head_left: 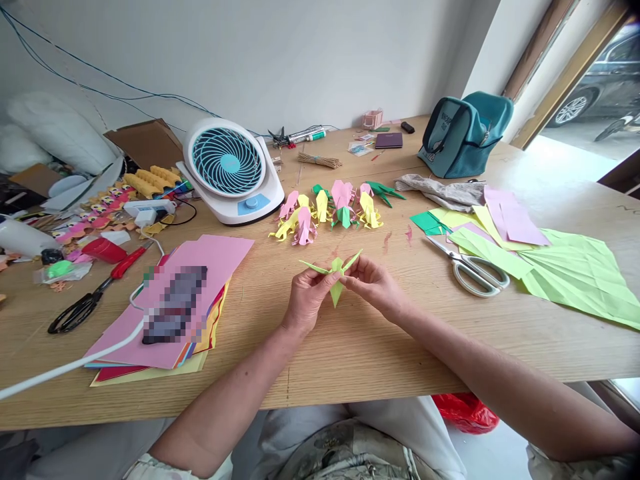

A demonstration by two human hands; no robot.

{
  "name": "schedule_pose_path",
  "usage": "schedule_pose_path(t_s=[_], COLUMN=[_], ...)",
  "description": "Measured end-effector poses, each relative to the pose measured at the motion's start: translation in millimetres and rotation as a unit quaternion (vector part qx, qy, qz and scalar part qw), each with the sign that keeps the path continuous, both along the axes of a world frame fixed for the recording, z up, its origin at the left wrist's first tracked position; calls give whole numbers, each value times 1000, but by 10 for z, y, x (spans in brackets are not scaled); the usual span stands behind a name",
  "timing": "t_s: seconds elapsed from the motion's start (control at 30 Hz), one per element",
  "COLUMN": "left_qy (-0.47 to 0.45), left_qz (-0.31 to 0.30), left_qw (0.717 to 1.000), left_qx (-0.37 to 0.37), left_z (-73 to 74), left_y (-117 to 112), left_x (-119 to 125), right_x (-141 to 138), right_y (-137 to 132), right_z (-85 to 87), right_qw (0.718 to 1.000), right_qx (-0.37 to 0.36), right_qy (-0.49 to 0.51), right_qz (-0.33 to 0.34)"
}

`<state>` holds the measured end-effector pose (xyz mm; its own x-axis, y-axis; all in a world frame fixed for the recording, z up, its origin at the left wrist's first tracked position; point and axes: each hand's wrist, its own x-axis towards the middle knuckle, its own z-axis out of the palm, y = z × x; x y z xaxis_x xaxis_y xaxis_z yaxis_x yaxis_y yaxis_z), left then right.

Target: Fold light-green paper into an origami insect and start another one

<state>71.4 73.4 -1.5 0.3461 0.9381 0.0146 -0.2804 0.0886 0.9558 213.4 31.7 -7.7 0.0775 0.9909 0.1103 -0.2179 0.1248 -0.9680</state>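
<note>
Between my two hands is a light-green folded paper figure [337, 293], with pointed strips spreading to the left and right and one point hanging down. My left hand [306, 297] pinches its left side between thumb and fingers. On the other side, my right hand [373, 283] grips the figure near its right strip, thumb close to the middle. Just beyond the hands stands a cluster of finished-looking folded paper figures in pink, yellow and green, among them a pink one [343, 195] and a yellow one [370, 212].
Silver-handled scissors [480, 275] lie to the right beside green paper sheets [585, 273]. At left are a stack of coloured paper [220, 250] and black-handled scissors [75, 313] with red. A white fan [230, 167] and a teal bag [460, 137] stand farther back.
</note>
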Motion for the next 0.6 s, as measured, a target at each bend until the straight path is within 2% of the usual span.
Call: schedule_pose_path(t_s=[0.13,0.23,0.37,0.5,0.6], left_qy=[-20,4,75,69,76], left_qz=[-27,-30,-1,10,22], left_qw=[999,997,983,987,982], left_qx=[-3,68,166,144,172], left_z=[-3,-16,-59,-90,-82], left_y=[12,17,2,-18,-9], left_x=[-10,-33,-41,-8,4], right_x=[0,1,-10,-32,-35], right_y=[-5,-3,2,6,-3], right_z=[36,43,33,28,33], right_qw=[1000,999,997,996,997], right_qx=[8,5,-5,0,-5], right_qy=[22,34,34,36,38], right_qz=[-17,-39,-71,-84,-64])
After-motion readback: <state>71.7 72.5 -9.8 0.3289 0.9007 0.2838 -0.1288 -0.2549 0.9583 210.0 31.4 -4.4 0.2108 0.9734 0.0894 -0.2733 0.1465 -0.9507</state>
